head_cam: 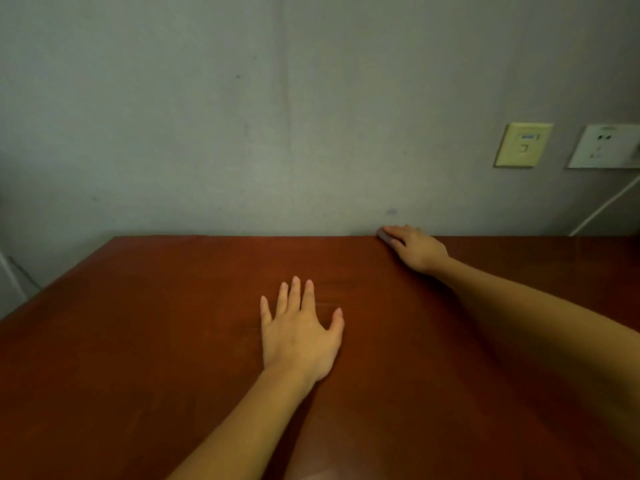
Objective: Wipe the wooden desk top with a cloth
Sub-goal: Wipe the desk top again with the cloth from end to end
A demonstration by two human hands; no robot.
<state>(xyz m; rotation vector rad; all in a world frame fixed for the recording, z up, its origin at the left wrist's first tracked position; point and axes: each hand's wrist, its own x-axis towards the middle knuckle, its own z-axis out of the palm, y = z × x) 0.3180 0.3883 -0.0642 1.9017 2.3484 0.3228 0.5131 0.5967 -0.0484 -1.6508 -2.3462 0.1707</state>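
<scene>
Pressing a small grey cloth (385,235) onto the far edge of the wooden desk top (138,341), the right hand (417,251) is at full reach, right where desk meets wall (242,116). Cloth mostly hidden under the hand; only a dull grey corner pokes out past the fingertips on their left. Fingers look laid fairly straight over it, close together, pushing down rather than pinching; thumb hidden, can't tell if it hooks under. Left hand (299,329) flat on the wood mid-desk, fingers spread wide, thumb out, holding nothing, probably a brace for the forward lean. Key relation: cloth sits under and just ahead of the right fingertips, at the back edge, right of centre; left hand is well apart from it, nearer the person and further left. So the right hand is the working one, no handover needed. Right forearm runs diagonally from lower right up to the cloth, fingers pointing left and away. Cloth's long axis can't be judged, too little shows. Judgement: wiping is on the back strip, and the wood open to a stroke lies left along the wall line or back toward the body. A pull toward the body would pass to the right of the braced hand. Yellow wall plate (523,145), white socket (604,147) and white cable (606,206) are on the wall further right, off the desk.
</scene>
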